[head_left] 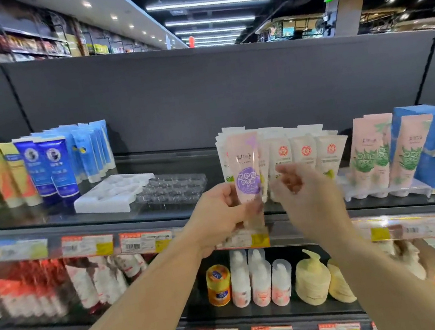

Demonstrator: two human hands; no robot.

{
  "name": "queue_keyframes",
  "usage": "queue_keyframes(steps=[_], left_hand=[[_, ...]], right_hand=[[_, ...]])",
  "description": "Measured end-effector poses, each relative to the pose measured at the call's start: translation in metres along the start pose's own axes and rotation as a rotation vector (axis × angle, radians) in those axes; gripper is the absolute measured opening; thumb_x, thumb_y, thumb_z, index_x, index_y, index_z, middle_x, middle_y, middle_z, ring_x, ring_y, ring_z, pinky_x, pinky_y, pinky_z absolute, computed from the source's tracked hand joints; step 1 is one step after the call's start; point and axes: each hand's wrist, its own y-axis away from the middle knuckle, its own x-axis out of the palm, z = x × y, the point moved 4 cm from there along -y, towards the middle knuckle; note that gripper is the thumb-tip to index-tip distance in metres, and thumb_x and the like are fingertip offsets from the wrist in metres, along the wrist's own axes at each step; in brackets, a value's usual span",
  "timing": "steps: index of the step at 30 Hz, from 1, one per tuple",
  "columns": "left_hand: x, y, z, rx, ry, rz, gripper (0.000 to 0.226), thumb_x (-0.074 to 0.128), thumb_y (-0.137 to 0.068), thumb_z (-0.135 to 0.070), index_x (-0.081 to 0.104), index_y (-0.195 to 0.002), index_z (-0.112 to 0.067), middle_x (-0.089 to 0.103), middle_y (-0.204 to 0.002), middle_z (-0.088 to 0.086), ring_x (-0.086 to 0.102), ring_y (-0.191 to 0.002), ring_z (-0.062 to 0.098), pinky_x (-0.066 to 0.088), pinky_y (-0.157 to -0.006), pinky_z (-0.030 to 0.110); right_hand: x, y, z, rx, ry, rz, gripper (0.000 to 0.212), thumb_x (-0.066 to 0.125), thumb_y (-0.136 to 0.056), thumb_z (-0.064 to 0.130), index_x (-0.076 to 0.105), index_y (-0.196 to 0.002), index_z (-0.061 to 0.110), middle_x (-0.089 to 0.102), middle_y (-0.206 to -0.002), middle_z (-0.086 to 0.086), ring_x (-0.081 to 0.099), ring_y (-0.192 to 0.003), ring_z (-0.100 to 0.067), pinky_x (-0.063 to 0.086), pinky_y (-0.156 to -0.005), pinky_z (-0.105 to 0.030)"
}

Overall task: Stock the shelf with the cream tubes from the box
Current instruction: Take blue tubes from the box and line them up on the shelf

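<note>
While the top shelf is standing half stocked, the step in hand looks like seating one more cream tube at the front of its row of matching tubes, which is sitting between the clear tray and the white red-seal tubes. To do it well, I judge the person should be keeping the tube upright, cap down, label facing out, and sliding it flush against its neighbours without tipping them. The left hand is gripping the tube's lower end, fingers curled around it. The right hand is hovering just beside, fingers loosely curled and holding nothing that I can see, though motion blur is smearing it. The box is lying out of view, and the price labels are reading as blur.
</note>
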Motion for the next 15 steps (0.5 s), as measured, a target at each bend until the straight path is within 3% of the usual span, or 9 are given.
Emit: queue_keyframes(steps=[2,6,11,15], left_hand=[[-0.008,0.003,0.000,0.028,-0.020,-0.008,0.033,0.072,-0.084,-0.020,0.063,-0.115,-0.027,0.074,-0.102,-0.008,0.070,-0.094,0.009,0.059,-0.082,0.034],[-0.063,0.012,0.007,0.091,-0.120,-0.103,0.033,0.071,-0.085,-0.018,0.062,-0.114,-0.032,0.072,-0.100,-0.014,0.068,-0.089,-0.003,0.057,-0.080,0.020],[-0.139,0.022,0.022,0.066,-0.211,-0.172,0.035,0.071,-0.084,-0.029,0.062,-0.118,-0.033,0.071,-0.102,-0.015,0.067,-0.092,0.000,0.056,-0.083,0.023],[-0.190,0.025,0.019,0.124,-0.224,-0.158,0.032,0.071,-0.085,-0.029,0.063,-0.116,-0.033,0.073,-0.096,-0.014,0.068,-0.090,0.002,0.057,-0.081,0.024]], right_hand=[[0.028,0.001,0.013,0.014,-0.043,0.204,0.031,0.062,-0.089,0.042,0.055,-0.118,0.034,0.061,-0.097,0.020,0.057,-0.087,0.006,0.042,-0.066,-0.010],[0.083,-0.010,0.044,0.017,-0.090,0.248,0.035,0.066,-0.086,0.043,0.056,-0.117,0.032,0.061,-0.097,0.022,0.058,-0.086,0.004,0.042,-0.063,-0.011],[0.153,-0.025,0.085,0.034,-0.162,0.367,0.027,0.069,-0.085,0.038,0.053,-0.106,0.036,0.059,-0.092,0.023,0.059,-0.084,0.004,0.043,-0.063,-0.010],[0.191,-0.045,0.106,0.125,-0.346,0.380,0.027,0.072,-0.084,0.030,0.063,-0.109,0.023,0.072,-0.096,0.009,0.070,-0.083,-0.008,0.059,-0.070,-0.028]])
